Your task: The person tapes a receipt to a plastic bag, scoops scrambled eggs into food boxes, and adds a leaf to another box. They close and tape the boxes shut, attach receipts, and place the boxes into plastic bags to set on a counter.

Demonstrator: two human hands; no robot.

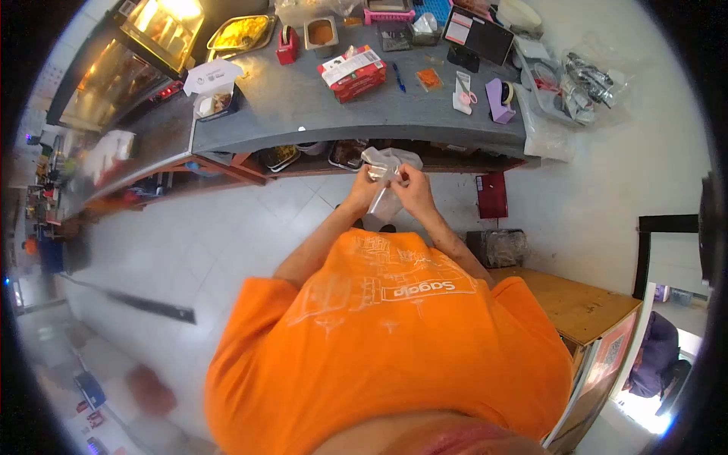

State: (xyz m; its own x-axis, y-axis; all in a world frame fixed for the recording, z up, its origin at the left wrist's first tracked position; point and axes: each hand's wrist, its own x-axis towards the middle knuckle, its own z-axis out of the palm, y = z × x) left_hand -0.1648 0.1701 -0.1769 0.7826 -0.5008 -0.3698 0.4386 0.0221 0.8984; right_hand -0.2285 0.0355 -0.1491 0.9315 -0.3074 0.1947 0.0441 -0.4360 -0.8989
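Note:
A clear plastic bag point(400, 157) is pinched between my two hands in front of my chest, just off the counter's front edge. My left hand point(364, 188) has its fingers closed on the left side of the bag. On the other side, my right hand point(414, 189) grips the bag with thumb and fingers together. The bag hangs crumpled, its lower end dangling between my wrists. I cannot make out anything inside it.
The grey counter point(280, 98) holds a red-and-white box point(353, 74), an open takeaway box point(215, 100), scissors point(464, 95), a purple tape dispenser point(499, 102) and a tablet point(478, 36). A wooden cabinet point(576, 299) stands at my right.

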